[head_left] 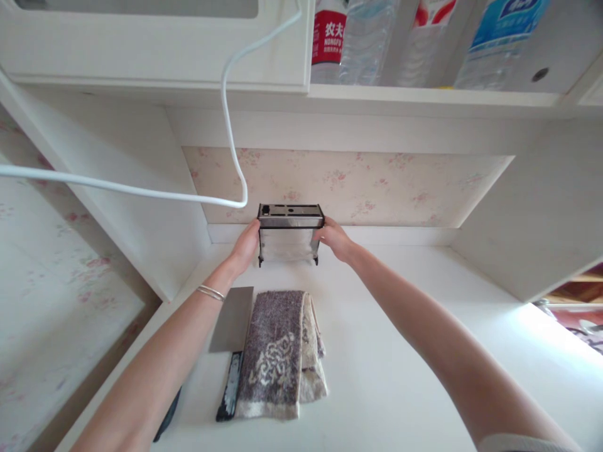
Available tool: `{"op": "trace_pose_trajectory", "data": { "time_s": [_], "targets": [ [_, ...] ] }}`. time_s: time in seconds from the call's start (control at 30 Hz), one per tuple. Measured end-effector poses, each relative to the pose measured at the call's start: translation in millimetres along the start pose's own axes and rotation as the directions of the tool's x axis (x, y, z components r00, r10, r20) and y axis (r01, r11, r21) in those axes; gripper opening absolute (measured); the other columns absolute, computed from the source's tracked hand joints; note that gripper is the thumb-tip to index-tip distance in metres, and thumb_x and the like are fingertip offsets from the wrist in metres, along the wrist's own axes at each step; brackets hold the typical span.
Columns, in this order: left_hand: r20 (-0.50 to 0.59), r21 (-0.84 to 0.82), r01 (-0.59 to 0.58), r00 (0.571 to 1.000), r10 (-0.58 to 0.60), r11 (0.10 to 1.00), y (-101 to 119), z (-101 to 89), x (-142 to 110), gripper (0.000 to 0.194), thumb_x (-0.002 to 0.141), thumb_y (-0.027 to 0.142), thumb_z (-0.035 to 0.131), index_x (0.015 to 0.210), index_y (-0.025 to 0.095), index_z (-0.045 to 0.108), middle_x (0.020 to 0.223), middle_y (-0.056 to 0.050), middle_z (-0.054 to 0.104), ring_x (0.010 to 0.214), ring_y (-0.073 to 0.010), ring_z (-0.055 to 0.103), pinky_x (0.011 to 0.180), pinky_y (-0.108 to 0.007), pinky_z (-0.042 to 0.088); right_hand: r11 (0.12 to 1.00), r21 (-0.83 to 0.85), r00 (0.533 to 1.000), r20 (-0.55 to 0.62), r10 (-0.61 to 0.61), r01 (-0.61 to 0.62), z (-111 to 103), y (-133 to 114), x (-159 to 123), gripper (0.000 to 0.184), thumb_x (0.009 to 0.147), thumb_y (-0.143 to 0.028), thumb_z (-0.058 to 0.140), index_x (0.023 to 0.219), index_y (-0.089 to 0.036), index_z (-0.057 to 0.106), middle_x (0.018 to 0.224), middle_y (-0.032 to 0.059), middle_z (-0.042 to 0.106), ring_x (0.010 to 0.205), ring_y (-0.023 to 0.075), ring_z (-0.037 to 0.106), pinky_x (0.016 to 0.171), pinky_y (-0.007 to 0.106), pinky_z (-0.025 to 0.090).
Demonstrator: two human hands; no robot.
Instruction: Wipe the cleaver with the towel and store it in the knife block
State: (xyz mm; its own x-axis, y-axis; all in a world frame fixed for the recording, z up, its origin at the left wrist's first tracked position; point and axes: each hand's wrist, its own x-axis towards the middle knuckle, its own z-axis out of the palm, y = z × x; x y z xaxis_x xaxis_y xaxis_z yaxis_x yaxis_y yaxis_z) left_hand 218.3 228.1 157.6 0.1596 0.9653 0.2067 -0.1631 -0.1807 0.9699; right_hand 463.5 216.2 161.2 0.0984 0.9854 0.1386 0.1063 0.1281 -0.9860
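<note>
A knife holder point(291, 217) with a slotted metal top, clear-looking body and black edges stands at the back of the white counter, close to the wall. My left hand point(246, 246) grips its left side, and my right hand point(333, 238) grips the right side, fingers partly behind the edge. The slots in its top hold no knives that I can see. In front of it lies a folded brown-and-beige towel point(277, 351). Beside the towel, on its left, rests a cleaver point(233, 320) with a black handle, partly behind my left forearm.
A white cable point(230, 125) hangs from above and runs off to the left. Plastic bottles point(367, 37) stand on the open shelf overhead. Another black handle point(168, 414) shows by my left forearm. Cabinet side panels point(532, 201) bound the counter.
</note>
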Motion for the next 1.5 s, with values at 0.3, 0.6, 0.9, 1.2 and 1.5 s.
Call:
{"op": "trace_pose_trajectory", "data": {
  "time_s": [0.3, 0.6, 0.9, 1.2, 1.5],
  "targets": [
    [0.135, -0.083, 0.032, 0.991, -0.02, 0.996, -27.7, 72.8, 22.4, 0.041, 0.093, 0.047, 0.044, 0.124, 0.025, 0.058, 0.126, -0.005, 0.065, 0.126, -0.0179, 0.052, 0.112, -0.038, 0.031, 1.0, 0.019, 0.988, -0.155, 0.022, -0.02, -73.2, 4.3, -4.4, 0.047, 0.048, -0.013, 0.058, 0.094, -0.022, 0.064, 0.091, 0.0017, 0.067, 0.09, 0.0215, 0.058, 0.078, 0.033, 0.046],
    [0.171, -0.047, 0.067, 0.984, -0.058, 0.997, -49.7, 102.9, 34.1, 0.048, 0.094, 0.05, 0.037, 0.13, 0.022, 0.053, 0.141, -0.006, 0.055, 0.133, -0.0185, 0.047, 0.113, -0.037, 0.03, 0.996, 0.081, 0.986, -0.162, 0.039, -0.026, -102.1, 23.2, -4.1, 0.046, 0.048, -0.014, 0.056, 0.093, -0.02, 0.062, 0.087, 0.0016, 0.067, 0.091, 0.0213, 0.059, 0.078, 0.032, 0.047],
    [0.111, 0.204, 0.059, 0.99, -0.083, 0.977, -49.4, 93.4, 31.2, 0.05, 0.094, 0.047, 0.037, 0.134, 0.02, 0.05, 0.15, -0.007, 0.043, 0.14, -0.02, 0.036, 0.114, -0.038, 0.028, 0.995, 0.067, 0.981, -0.171, 0.09, -0.079, -100.6, 34.4, -9.6, 0.066, 0.053, -0.015, 0.059, 0.118, -0.027, 0.057, 0.108, 0.0002, 0.068, 0.105, 0.0213, 0.06, 0.089, 0.033, 0.045],
    [-0.029, 0.542, 0.072, 0.997, -0.067, 0.838, -20.0, 16.1, -107.4, 0.035, 0.083, 0.044, 0.057, 0.106, 0.019, 0.064, 0.111, -0.009, 0.068, 0.105, -0.0251, 0.063, 0.098, -0.039, 0.044, 0.899, -0.113, 0.906, -0.064, 0.419, -0.424, -50.2, 78.8, -105.8, 0.059, 0.07, -0.047, 0.068, 0.121, -0.019, 0.058, 0.119, 0.0115, 0.065, 0.108, 0.0262, 0.06, 0.085, 0.036, 0.047],
    [-0.22, 0.93, 0.235, 0.972, -0.084, 0.283, -51.3, -64.9, -295.4, 0.03, 0.089, 0.049, 0.043, 0.097, 0.025, 0.059, 0.098, -0.004, 0.071, 0.075, -0.0204, 0.067, 0.07, -0.031, 0.05, 0.897, -0.108, 0.878, 0.184, 0.442, -0.429, 46.8, 99.9, -178.6, 0.05, 0.056, -0.044, 0.084, 0.097, -0.019, 0.07, 0.088, 0.0054, 0.074, 0.081, 0.0216, 0.068, 0.065, 0.027, 0.052]
  ]
}}
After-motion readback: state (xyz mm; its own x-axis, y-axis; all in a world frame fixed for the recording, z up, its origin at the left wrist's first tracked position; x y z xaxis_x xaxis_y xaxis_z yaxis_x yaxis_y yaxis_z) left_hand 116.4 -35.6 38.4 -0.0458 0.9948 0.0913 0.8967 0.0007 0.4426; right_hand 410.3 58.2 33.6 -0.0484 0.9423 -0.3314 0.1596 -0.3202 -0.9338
